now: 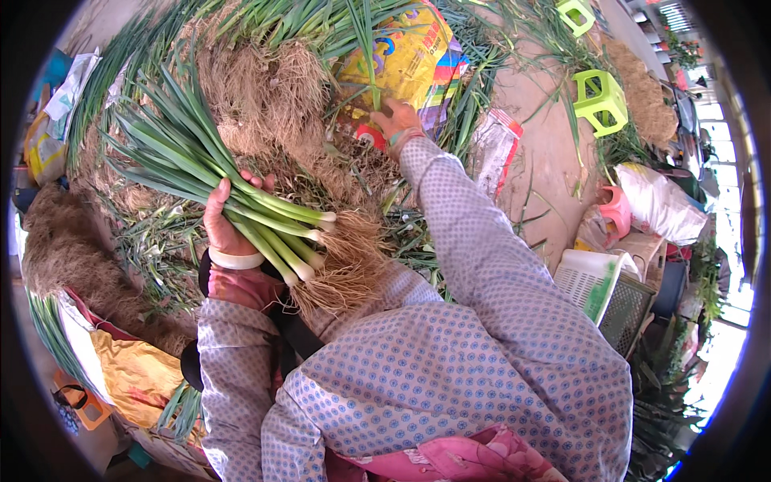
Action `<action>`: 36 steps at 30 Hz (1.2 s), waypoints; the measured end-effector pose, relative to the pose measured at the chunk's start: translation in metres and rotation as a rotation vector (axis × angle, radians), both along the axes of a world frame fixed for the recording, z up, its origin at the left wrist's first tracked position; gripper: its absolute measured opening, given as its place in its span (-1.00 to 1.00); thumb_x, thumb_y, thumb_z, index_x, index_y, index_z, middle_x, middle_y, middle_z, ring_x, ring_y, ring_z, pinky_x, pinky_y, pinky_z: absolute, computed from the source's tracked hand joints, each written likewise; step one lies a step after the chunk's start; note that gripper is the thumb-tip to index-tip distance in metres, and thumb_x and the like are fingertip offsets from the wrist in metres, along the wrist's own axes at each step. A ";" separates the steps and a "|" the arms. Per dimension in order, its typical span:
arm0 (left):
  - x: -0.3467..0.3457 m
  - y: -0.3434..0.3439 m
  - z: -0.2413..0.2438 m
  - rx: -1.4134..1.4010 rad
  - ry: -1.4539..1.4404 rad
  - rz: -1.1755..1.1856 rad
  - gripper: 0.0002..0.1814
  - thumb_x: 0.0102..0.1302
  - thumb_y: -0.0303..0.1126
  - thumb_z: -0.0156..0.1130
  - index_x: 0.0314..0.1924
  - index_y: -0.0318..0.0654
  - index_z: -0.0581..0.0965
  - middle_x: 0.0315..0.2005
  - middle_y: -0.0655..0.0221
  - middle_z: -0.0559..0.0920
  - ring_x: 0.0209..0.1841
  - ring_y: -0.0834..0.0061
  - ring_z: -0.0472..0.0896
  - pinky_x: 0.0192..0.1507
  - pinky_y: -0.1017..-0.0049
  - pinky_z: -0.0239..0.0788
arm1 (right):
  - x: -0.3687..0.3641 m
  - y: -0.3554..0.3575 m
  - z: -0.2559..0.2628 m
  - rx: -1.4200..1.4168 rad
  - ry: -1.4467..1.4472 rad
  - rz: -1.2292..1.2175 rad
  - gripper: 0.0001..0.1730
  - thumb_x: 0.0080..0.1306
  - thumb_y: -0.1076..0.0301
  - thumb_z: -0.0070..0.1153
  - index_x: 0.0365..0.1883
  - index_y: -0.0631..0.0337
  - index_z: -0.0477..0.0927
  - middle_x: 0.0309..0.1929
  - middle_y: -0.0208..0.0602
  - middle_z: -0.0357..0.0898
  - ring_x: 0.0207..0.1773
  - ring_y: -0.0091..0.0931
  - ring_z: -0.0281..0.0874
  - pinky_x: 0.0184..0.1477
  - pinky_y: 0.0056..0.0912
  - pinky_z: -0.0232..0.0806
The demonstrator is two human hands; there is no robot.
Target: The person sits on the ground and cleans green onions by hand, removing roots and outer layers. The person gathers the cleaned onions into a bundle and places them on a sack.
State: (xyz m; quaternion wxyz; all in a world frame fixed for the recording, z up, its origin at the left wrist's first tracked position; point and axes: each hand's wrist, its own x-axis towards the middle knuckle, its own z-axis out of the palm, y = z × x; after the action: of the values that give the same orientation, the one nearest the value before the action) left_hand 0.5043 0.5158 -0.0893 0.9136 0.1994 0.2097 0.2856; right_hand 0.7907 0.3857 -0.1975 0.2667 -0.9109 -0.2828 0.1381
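My left hand (227, 224) is wrapped around a bunch of green onions (259, 211); their white ends and long brown roots (343, 259) point right, towards my lap, and the leaves fan out to the upper left. Stretched out ahead, my right hand (396, 120) grips a single green stalk (372, 72) near its lower end, beside a yellow printed plastic bag (403, 57). Its fingertips are partly hidden. Behind my left hand lies a heap of more green onions with thick tangled roots (265, 90).
Loose leaves (162, 253) litter the floor. A root pile (78, 259) lies left, above an orange-yellow sack (135, 373). To the right are green plastic stools (599, 102), a white-and-red bag (497, 150), a pink stool (615, 211), a white sack (659, 202) and plastic baskets (587, 280).
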 end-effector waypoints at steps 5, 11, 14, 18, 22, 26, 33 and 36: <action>-0.002 -0.001 0.002 0.007 -0.020 -0.017 -0.67 0.18 -0.19 0.16 -0.25 -0.33 0.44 -0.32 0.25 0.50 -0.19 0.36 0.43 0.00 0.38 0.26 | -0.007 -0.007 0.026 0.466 0.196 0.026 -0.73 0.22 0.47 0.03 -0.09 0.28 0.49 -0.17 -0.17 0.53 -0.18 -0.39 0.51 -0.11 -0.42 0.36; 0.003 -0.002 0.000 0.009 0.002 -0.089 -0.32 0.18 -0.16 0.17 0.18 -0.47 0.22 -0.33 0.31 0.49 -0.23 0.40 0.49 -0.17 0.37 0.46 | -0.073 -0.055 0.084 0.842 0.209 0.226 -0.73 0.20 0.58 0.06 -0.10 0.30 0.47 -0.30 -0.30 0.54 -0.36 -0.55 0.53 -0.29 -0.52 0.40; 0.010 -0.007 0.007 0.021 -0.091 -0.196 -0.13 0.18 -0.16 0.15 0.30 -0.50 -0.06 -0.26 0.28 0.50 -0.24 0.40 0.52 -0.19 0.28 0.51 | -0.080 -0.061 0.082 0.646 -0.042 0.504 -0.72 0.15 0.61 0.11 -0.14 0.24 0.48 -0.37 -0.24 0.53 -0.37 -0.50 0.54 -0.35 -0.49 0.37; 0.012 -0.014 0.008 -0.022 -0.170 -0.219 -0.41 0.20 -0.17 0.11 0.16 -0.29 0.24 -0.01 0.05 0.41 -0.22 0.40 0.52 -0.21 0.31 0.53 | -0.086 -0.043 0.097 0.497 -0.120 0.882 -0.78 0.12 0.54 0.10 -0.25 0.10 0.47 -0.34 -0.35 0.47 -0.37 -0.36 0.53 -0.37 -0.37 0.37; 0.015 -0.015 0.005 -0.013 -0.224 -0.190 -0.51 0.21 -0.20 0.12 0.08 -0.30 0.32 -0.04 0.08 0.42 -0.20 0.46 0.49 -0.13 0.40 0.46 | -0.090 -0.034 0.108 0.484 -0.100 1.026 -0.79 0.14 0.46 0.07 -0.25 -0.01 0.46 -0.31 -0.39 0.45 -0.34 -0.31 0.52 -0.35 -0.33 0.39; 0.011 -0.013 0.004 0.006 -0.185 -0.133 -0.54 0.21 -0.23 0.13 0.04 -0.33 0.33 -0.12 0.18 0.45 -0.19 0.50 0.47 -0.09 0.45 0.40 | -0.098 -0.034 0.107 0.717 0.195 0.871 -0.87 0.17 0.54 0.08 -0.30 0.18 0.49 -0.28 -0.31 0.53 -0.27 -0.43 0.55 -0.25 -0.44 0.39; 0.009 -0.010 0.000 -0.059 -0.136 -0.124 -0.63 0.17 -0.22 0.16 -0.13 -0.35 0.42 -0.26 0.21 0.52 -0.28 0.37 0.51 -0.16 0.41 0.45 | -0.068 -0.087 0.107 1.078 1.062 0.133 -0.93 0.24 0.52 0.04 -0.30 0.28 0.51 -0.32 -0.19 0.59 -0.19 -0.39 0.58 -0.09 -0.32 0.43; 0.010 -0.014 0.005 -0.024 -0.090 -0.108 -0.64 0.15 -0.24 0.19 -0.21 -0.43 0.46 -0.38 0.23 0.55 -0.29 0.39 0.52 -0.14 0.43 0.43 | -0.063 -0.108 0.098 1.188 1.001 -0.132 -0.92 0.21 0.51 0.08 -0.31 0.23 0.50 -0.36 -0.25 0.56 -0.31 -0.40 0.56 -0.18 -0.29 0.44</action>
State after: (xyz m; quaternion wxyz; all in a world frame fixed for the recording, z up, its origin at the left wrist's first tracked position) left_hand 0.5146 0.5021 -0.0848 0.9385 0.1863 0.1608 0.2422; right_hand 0.7273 0.2777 -0.0998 0.8134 -0.4598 -0.1007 0.3419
